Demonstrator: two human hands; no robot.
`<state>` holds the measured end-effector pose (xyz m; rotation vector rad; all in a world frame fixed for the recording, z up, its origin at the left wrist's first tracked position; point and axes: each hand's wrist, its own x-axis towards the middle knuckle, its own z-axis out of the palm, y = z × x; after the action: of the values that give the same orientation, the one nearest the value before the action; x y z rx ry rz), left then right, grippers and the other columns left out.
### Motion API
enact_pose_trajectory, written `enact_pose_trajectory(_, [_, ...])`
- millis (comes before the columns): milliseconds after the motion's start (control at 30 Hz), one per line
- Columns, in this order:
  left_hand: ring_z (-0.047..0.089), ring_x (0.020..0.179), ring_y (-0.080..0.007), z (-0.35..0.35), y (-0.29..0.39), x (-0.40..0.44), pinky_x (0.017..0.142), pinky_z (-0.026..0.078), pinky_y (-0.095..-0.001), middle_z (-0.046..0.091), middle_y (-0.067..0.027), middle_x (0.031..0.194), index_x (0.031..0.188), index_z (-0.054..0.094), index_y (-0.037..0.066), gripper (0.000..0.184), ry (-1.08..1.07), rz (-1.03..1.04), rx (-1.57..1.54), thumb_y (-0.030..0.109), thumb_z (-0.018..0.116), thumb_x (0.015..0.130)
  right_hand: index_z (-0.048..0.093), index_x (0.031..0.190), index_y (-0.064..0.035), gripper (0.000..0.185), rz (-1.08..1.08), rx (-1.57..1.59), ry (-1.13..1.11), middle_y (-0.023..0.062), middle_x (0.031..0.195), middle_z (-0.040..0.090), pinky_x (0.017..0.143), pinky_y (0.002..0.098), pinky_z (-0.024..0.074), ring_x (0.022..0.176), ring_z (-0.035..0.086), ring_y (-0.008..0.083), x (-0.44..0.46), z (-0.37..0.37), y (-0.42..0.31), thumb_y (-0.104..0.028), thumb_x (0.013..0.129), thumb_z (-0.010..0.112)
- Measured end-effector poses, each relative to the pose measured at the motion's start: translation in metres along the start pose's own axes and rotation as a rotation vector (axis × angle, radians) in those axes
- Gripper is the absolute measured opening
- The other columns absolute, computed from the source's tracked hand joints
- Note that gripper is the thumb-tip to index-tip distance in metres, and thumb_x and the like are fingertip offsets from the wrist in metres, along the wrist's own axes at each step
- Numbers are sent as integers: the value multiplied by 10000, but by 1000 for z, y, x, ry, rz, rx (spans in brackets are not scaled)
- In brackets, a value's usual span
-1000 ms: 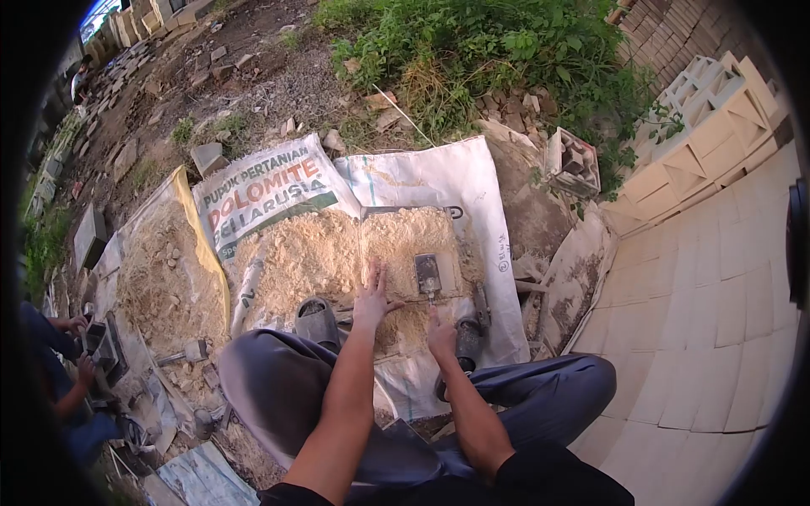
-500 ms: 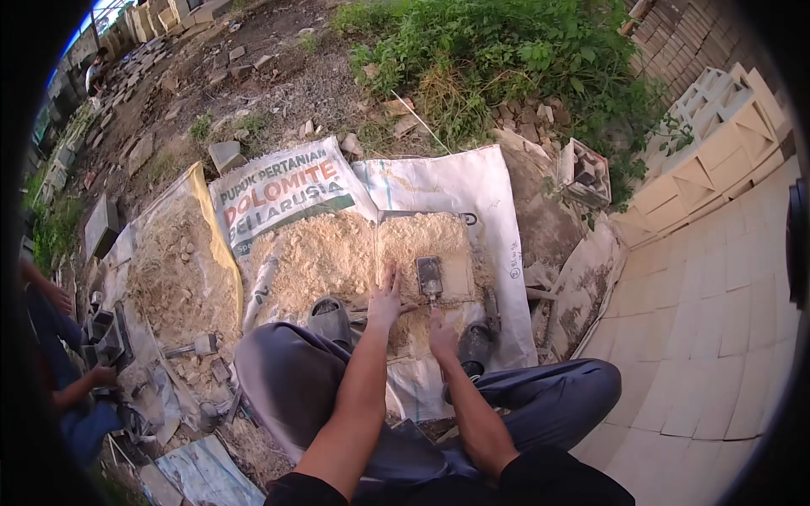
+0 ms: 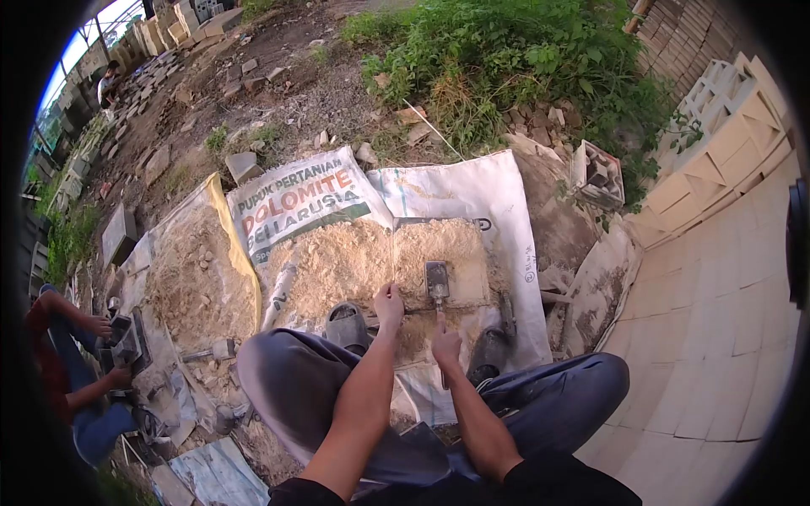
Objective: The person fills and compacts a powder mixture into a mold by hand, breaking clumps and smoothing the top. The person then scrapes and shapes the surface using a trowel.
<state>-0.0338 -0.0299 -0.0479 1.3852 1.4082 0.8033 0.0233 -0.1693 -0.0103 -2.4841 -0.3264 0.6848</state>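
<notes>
Atop pale crumbly powder (image 3: 426, 239) | right hand (image 3: 445, 347) wrapped round grey rectangular metal trowel (image 3: 437, 275) | left hand (image 3: 389, 305) half-curled, contents unclear | tilting trowel could gouge smooth beige patch (image 3: 467, 282)

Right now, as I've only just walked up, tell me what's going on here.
A person with bent knees grips a trowel by its handle in the right hand. Its blade is over the pale crumbly material, with a smooth patch just to the right. The left hand is at the near edge of the material; whether it holds anything is unclear. At the far left, a co-worker has both hands at a dark boxy object.
</notes>
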Motion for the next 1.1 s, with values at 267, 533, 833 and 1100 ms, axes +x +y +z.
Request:
enact_pose_trajectory(267, [581, 691, -119, 5, -40, 30, 636, 465, -247, 668, -57, 828, 1024, 654, -21, 314, -138, -473, -489, 154, 722, 773, 630, 766, 77, 710, -129, 98, 34, 317, 715, 573, 713, 519, 409, 768, 573, 475, -17, 4, -8, -558, 909, 347])
enact_pose_trajectory(533, [543, 613, -84, -3, -31, 27, 538, 434, -230, 652, -27, 814, 1033, 656, 17, 275, -178, -414, -364, 137, 703, 790, 591, 682, 73, 704, -118, 97, -3, 302, 657, 547, 646, 505, 384, 677, 560, 456, -24, -17, -31, -544, 917, 345])
enact_pose_trajectory(833, [575, 625, -110, -26, -2, 22, 549, 459, -258, 660, -49, 783, 982, 676, 2, 254, -224, -492, -200, 103, 720, 753, 621, 734, 60, 699, -110, 40, 73, 309, 684, 560, 661, 493, 415, 727, 580, 461, -5, 38, -2, -571, 897, 371])
enact_pose_trajectory(1100, [580, 641, -110, -29, -14, 7, 554, 464, -247, 657, -45, 812, 1015, 659, -3, 265, -261, -389, -316, 89, 693, 768, 601, 715, 75, 702, -209, 290, 33, 304, 669, 555, 664, 507, 409, 710, 583, 457, -46, -32, -72, -557, 905, 365])
